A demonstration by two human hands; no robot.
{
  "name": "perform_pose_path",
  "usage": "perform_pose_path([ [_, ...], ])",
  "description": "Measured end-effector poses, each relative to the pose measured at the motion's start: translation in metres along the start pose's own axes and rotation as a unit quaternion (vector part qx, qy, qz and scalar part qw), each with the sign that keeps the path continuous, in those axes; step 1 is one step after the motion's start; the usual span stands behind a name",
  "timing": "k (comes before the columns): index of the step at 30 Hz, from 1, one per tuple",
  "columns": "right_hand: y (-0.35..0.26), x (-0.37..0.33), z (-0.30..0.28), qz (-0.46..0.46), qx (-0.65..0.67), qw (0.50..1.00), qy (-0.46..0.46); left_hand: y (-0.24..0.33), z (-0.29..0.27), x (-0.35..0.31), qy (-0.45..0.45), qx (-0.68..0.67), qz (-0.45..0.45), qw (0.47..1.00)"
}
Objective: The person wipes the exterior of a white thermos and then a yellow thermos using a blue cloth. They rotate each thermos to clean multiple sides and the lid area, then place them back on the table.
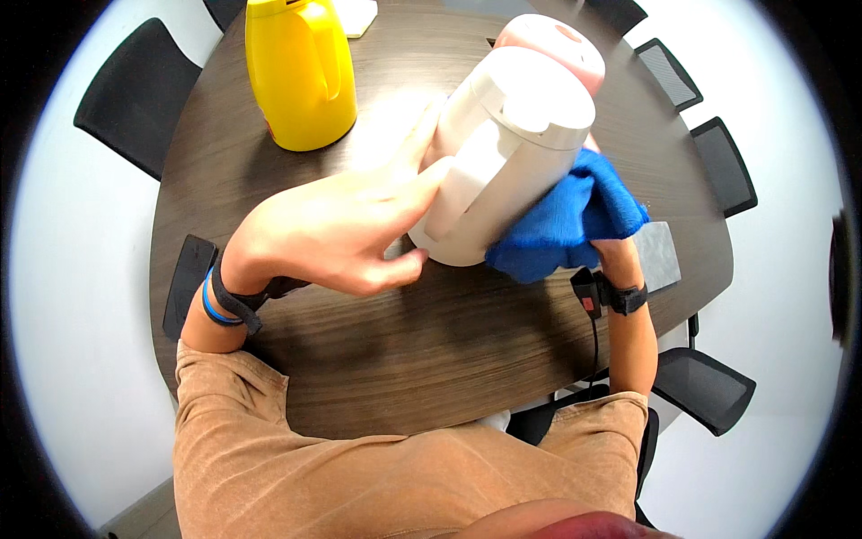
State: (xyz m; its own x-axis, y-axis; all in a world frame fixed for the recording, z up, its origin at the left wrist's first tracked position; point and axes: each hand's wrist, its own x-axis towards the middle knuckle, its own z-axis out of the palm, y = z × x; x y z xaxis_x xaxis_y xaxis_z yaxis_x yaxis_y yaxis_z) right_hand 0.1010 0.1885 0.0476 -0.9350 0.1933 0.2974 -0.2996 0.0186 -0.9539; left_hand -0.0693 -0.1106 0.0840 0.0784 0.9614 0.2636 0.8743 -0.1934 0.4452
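A white thermos jug (537, 171) with a smooth lid and a side handle is in front of me on the table, its handle facing me. My left hand (350, 229) grips its left side, some fingers reaching round the far side and others near the base. On the jug's right side a blue cloth (561, 220) lies bunched against the wall. My right hand (614, 255) holds this cloth and is mostly covered by it; a little of it shows behind the jug. Just beyond the white jug is a pink jug (561, 43), partly hidden.
A yellow jug (305, 90) stands at the far left of the dark wooden table (386, 359). Near the left edge lies a black phone (190, 274). A grey flat item (660, 256) rests beyond my right wrist, where a cable hangs. Black chairs (139, 94) surround the table.
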Motion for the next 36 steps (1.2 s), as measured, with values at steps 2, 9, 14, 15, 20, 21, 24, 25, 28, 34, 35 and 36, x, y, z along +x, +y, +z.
perform_pose_path([
  [2, 0.009, -0.01, 0.006, 0.109, -0.012, 0.994, 0.003, 0.0, -0.003, 0.0, -0.013, 0.002, -0.021, 1.0],
  [9, -0.001, -0.023, 0.018, 0.017, -0.231, 0.971, -0.066, -0.002, -0.002, 0.012, 0.061, 0.039, -0.001, 0.997],
  [14, -0.031, 0.002, 0.016, -0.05, -0.211, 0.976, 0.034, 0.005, 0.003, 0.019, 0.114, 0.051, -0.013, 0.992],
  [15, -0.033, 0.006, 0.014, -0.067, -0.228, 0.97, 0.04, 0.006, 0.007, 0.022, 0.132, 0.048, -0.014, 0.99],
  [20, -0.025, 0.004, 0.0, -0.062, -0.228, 0.971, 0.041, -0.009, 0.019, 0.031, 0.164, 0.017, 0.017, 0.986],
  [21, -0.021, 0.001, -0.002, -0.054, -0.23, 0.971, 0.031, -0.013, 0.021, 0.033, 0.164, 0.005, 0.027, 0.986],
  [24, -0.01, -0.008, -0.006, -0.024, -0.242, 0.97, 0.005, -0.019, 0.023, 0.036, 0.158, -0.031, 0.042, 0.986],
  [25, -0.008, -0.01, -0.007, -0.016, -0.247, 0.969, -0.001, -0.021, 0.022, 0.037, 0.156, -0.043, 0.045, 0.986],
  [28, -0.001, -0.015, -0.004, -0.003, -0.259, 0.965, -0.024, -0.026, 0.018, 0.037, 0.14, -0.04, 0.058, 0.988],
  [34, 0.007, -0.013, -0.005, 0.005, -0.277, 0.959, -0.052, -0.021, 0.002, 0.04, 0.08, -0.005, 0.024, 0.996],
  [35, 0.008, -0.013, -0.006, 0.007, -0.28, 0.959, -0.053, -0.023, 0.0, 0.042, 0.079, 0.005, 0.033, 0.996],
  [36, 0.008, -0.014, -0.007, 0.01, -0.283, 0.958, -0.054, -0.024, 0.0, 0.041, 0.078, 0.012, 0.033, 0.996],
])
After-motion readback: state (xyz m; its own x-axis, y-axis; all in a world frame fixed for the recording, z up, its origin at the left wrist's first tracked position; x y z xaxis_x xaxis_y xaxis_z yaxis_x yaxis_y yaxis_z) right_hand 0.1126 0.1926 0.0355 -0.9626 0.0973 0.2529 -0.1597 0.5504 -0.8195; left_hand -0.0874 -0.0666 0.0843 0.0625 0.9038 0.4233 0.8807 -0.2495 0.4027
